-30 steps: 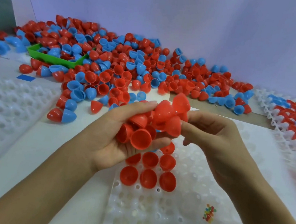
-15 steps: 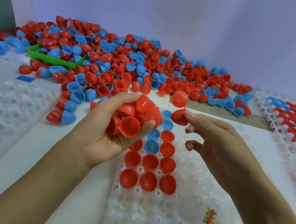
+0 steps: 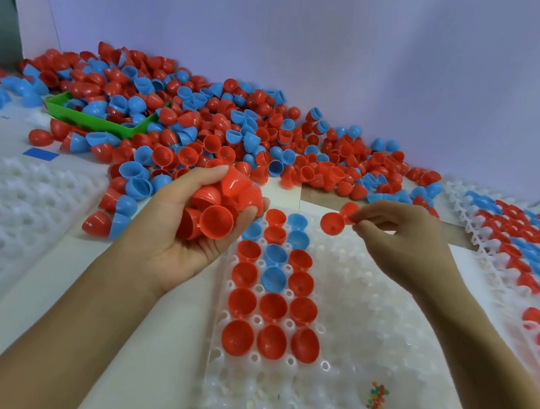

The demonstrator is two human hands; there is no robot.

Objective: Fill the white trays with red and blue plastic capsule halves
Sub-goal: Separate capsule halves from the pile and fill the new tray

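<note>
A white tray (image 3: 365, 329) lies in front of me, its left three columns filled with red and blue capsule halves (image 3: 273, 308). My left hand (image 3: 172, 244) cups a bunch of red halves (image 3: 217, 207) above the tray's far left corner. My right hand (image 3: 403, 240) hovers over the far part of the tray and pinches two red halves (image 3: 338, 219) between thumb and fingertips. A big heap of loose red and blue halves (image 3: 222, 137) covers the table behind.
A green bin (image 3: 82, 117) sits half buried at the heap's left. Another white tray (image 3: 1, 211) lies at the left, and filled trays (image 3: 522, 241) stand at the right. A small cluster of coloured beads (image 3: 377, 397) rests on the middle tray.
My hands have drawn apart. The right hand pulled red halves away from the bunch in the left hand and moved right over the tray. The tray's filled rows are now uncovered.
</note>
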